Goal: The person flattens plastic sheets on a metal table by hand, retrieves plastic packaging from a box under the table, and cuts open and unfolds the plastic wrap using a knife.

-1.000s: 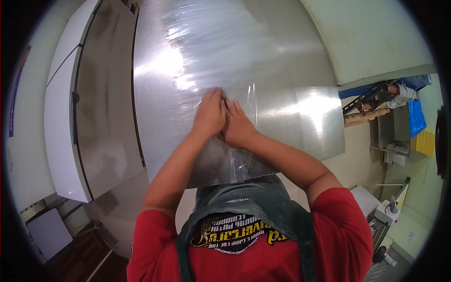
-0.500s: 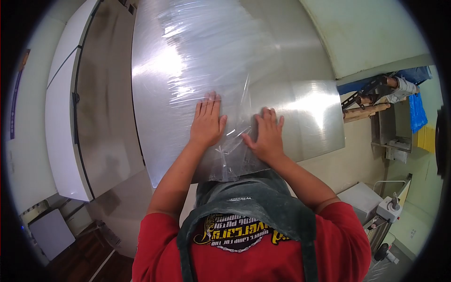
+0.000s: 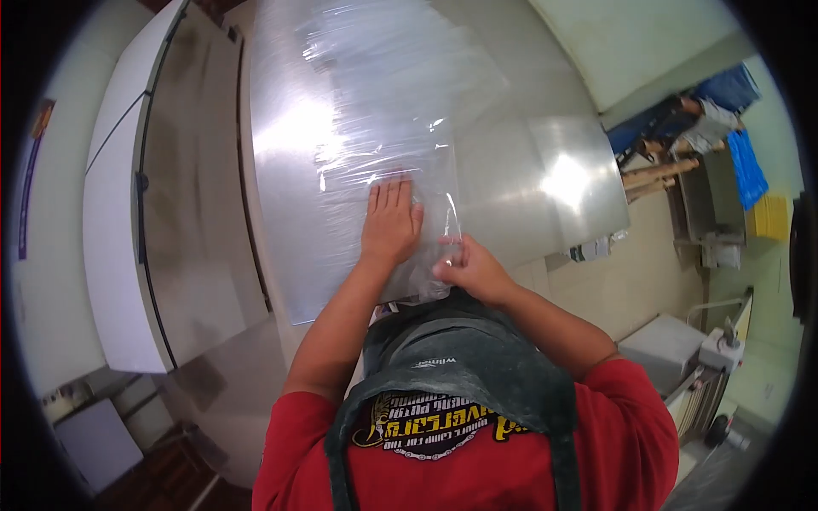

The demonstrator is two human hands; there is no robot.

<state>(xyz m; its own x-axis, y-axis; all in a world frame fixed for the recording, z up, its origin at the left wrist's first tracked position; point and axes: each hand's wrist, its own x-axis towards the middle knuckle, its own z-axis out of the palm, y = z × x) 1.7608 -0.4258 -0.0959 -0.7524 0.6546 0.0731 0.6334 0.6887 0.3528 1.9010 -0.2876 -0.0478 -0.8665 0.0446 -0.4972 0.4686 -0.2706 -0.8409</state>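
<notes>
A clear plastic sheet [image 3: 375,102] lies wrinkled along a shiny metal table [image 3: 520,111], its near end by the table's front edge. Flat on the sheet rests my left hand [image 3: 392,221], fingers stretched forward and close to the metal surface. To its right, my right hand [image 3: 469,268] is closed at the sheet's lower right edge, thumb and fingers pinching the plastic. Bright glare hides part of the sheet's outline.
A long white cabinet [image 3: 119,230] stands at the left. At the right are wooden rolls on a rack [image 3: 660,175], a hanging blue bag [image 3: 746,170], yellow sheets [image 3: 769,217] and a grey box-shaped unit [image 3: 660,349]. Pale wall at upper right.
My right hand has gone from lying spread on the table to pinching the plastic, moving nearer the front edge. My left hand stays flat and has shifted slightly right. Earlier, both hands were together.
</notes>
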